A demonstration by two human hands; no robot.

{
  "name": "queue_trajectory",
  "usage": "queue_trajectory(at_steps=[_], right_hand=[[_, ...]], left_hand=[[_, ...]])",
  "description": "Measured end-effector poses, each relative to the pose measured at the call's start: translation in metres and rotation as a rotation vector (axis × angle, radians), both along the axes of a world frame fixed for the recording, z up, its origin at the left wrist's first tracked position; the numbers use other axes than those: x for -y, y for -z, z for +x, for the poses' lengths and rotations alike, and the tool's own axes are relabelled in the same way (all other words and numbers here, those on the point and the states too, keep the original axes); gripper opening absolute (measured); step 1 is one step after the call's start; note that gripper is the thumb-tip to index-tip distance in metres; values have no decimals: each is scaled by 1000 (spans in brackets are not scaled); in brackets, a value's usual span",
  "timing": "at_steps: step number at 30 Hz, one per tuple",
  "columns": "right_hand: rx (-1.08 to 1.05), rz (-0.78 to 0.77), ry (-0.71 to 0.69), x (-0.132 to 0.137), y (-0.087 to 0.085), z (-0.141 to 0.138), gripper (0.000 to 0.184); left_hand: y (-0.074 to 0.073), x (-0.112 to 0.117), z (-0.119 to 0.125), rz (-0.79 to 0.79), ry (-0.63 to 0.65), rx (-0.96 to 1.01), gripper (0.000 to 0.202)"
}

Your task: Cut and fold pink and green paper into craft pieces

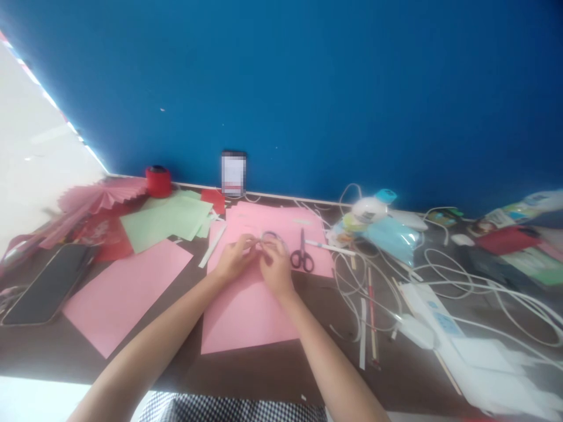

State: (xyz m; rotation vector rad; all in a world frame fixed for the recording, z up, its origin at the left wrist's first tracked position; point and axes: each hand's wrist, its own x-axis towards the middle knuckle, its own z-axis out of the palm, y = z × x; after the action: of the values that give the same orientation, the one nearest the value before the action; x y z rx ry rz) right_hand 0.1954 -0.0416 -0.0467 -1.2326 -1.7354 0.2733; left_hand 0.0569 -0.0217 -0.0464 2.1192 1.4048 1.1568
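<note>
Over the pink paper (250, 322) in the middle of the table, my left hand (236, 258) and my right hand (276, 266) meet at the fingertips. Both are closed in a pinch, and what lies between the fingers is too small and blurred to name. A pale, ring-shaped thing (273, 235), perhaps a tape roll, shows just behind my right fingers; I cannot tell if they touch it. Dark-handled scissors (302, 258) lie on the paper to the right of my right hand. A white paper strip (213, 244) rests left of my left hand.
Green sheets (169, 217), a loose pink sheet (127, 293), a pink folded paper fan (103, 196) and a phone (48, 284) lie to the left. Another phone (234, 174) leans on the blue wall. White cables (461, 281), a pencil (372, 316) and a power strip (433, 310) crowd the right.
</note>
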Motion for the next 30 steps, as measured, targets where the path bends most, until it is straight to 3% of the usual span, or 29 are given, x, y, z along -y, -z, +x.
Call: queue_trajectory(at_steps=[7,13,30], right_hand=[[-2,14,27,-3,5,4,42],[5,33,16,-7,6,9,35],[70,2,-41,-5,2,9,30]], left_hand=[[-1,1,0,-117,51,221,23],[0,-3,-2,-226,93,475,25],[-3,-5,-3,-200,233,395,19]])
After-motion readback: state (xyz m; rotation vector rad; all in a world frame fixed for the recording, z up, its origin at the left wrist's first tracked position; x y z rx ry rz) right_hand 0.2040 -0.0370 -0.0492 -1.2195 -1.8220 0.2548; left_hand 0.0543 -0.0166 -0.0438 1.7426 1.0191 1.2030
